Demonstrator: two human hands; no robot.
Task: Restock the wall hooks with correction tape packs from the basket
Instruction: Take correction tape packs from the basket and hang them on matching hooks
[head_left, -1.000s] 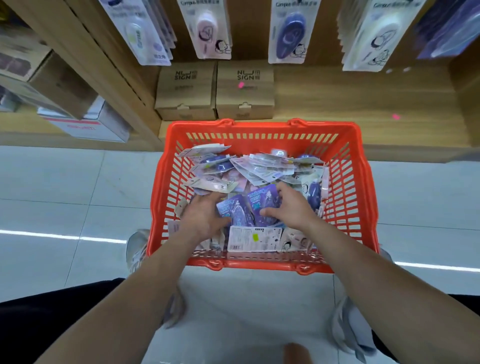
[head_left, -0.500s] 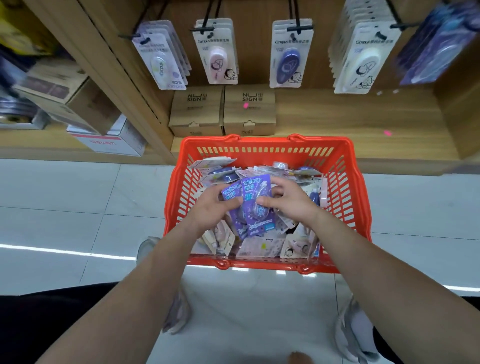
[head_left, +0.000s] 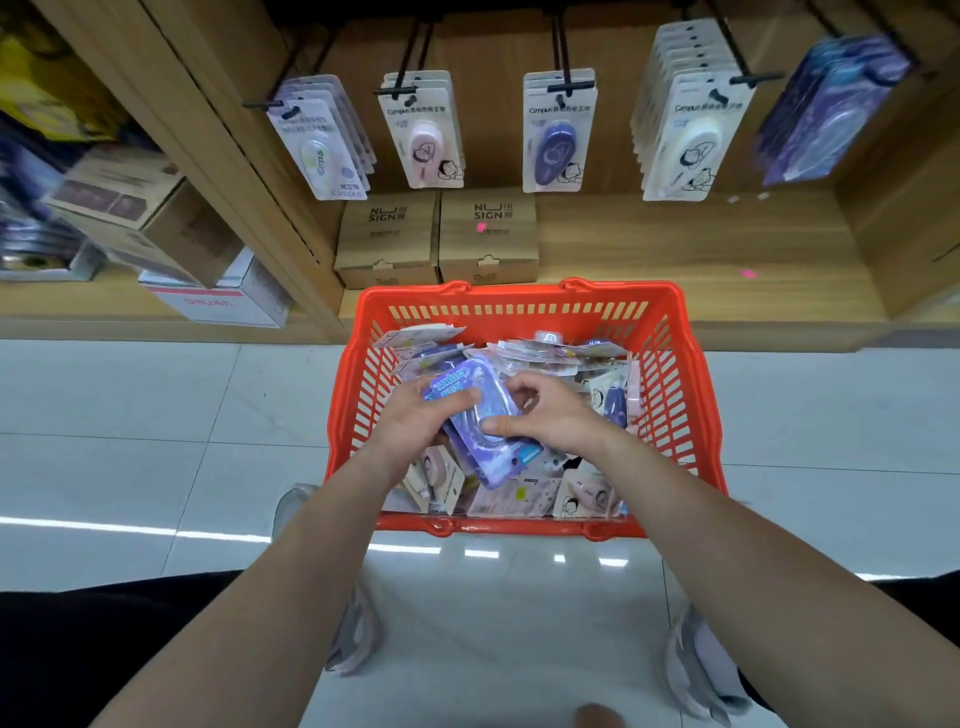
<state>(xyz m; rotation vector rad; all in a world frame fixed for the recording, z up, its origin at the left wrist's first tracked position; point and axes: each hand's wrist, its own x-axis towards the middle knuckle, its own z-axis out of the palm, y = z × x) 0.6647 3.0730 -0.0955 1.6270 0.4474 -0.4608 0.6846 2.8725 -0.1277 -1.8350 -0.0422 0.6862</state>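
An orange basket on the floor holds several loose correction tape packs. Both my hands are over its middle, holding a small stack of purple packs. My left hand grips the stack's left side with the thumb on top. My right hand pinches its right edge. On the wooden wall above, black hooks carry rows of packs: pale green, pink, blue, white and purple.
Two brown NU SIGN boxes stand on the low wooden shelf behind the basket. Cartons fill the shelf section to the left. Pale tiled floor surrounds the basket, and my knees sit at the bottom corners.
The purple packs have been lifted from the pile and turned between both hands. My view has tilted up, showing more of the hooks.
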